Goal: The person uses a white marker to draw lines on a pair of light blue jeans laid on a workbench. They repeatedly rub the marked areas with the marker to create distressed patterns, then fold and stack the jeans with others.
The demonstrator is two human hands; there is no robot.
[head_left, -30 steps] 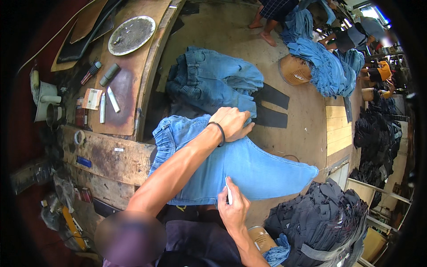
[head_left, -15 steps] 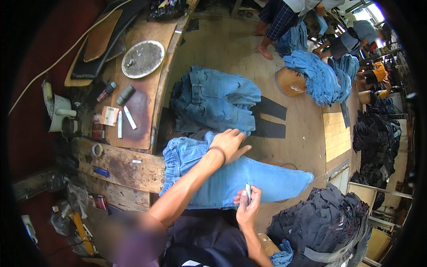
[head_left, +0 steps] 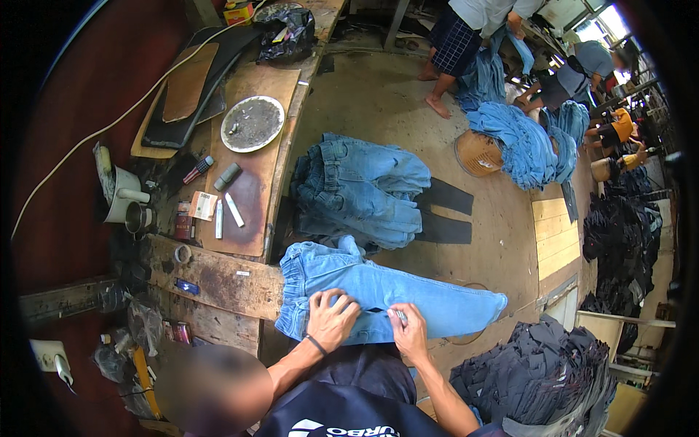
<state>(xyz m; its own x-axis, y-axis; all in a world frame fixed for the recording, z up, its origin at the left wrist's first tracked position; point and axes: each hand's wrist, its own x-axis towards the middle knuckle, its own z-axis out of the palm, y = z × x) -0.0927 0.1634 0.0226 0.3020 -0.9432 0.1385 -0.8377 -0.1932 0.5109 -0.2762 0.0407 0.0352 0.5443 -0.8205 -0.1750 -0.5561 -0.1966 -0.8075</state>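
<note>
A pair of light-blue jeans (head_left: pixel 444 298) with an elastic waist lies stretched across in front of me, its waist to the left and the leg narrowing to the right. My left hand (head_left: pixel 333 315) is on the cloth near the waist, fingers bent and gripping it. My right hand (head_left: pixel 410 331) is closed on a small pale flat piece (head_left: pixel 400 315), held between thumb and fingers against the denim. Its kind cannot be made out. Between my hands a small dark gap shows at the cloth. More blue jeans (head_left: pixel 371 186) lie piled just beyond.
Left is a wooden bench (head_left: pixel 218 288) with a round tray (head_left: pixel 253 124), two white markers (head_left: pixel 234 210), a tape roll (head_left: pixel 183 253) and a mug (head_left: pixel 138 218). A dark cloth stack (head_left: pixel 539 379) stands right. Other people work beyond a denim-filled drum (head_left: pixel 477 154).
My left hand has come back from the far side of the jeans toward the waist and bent its fingers. My right hand has moved slightly, bringing the pale piece down to the cloth.
</note>
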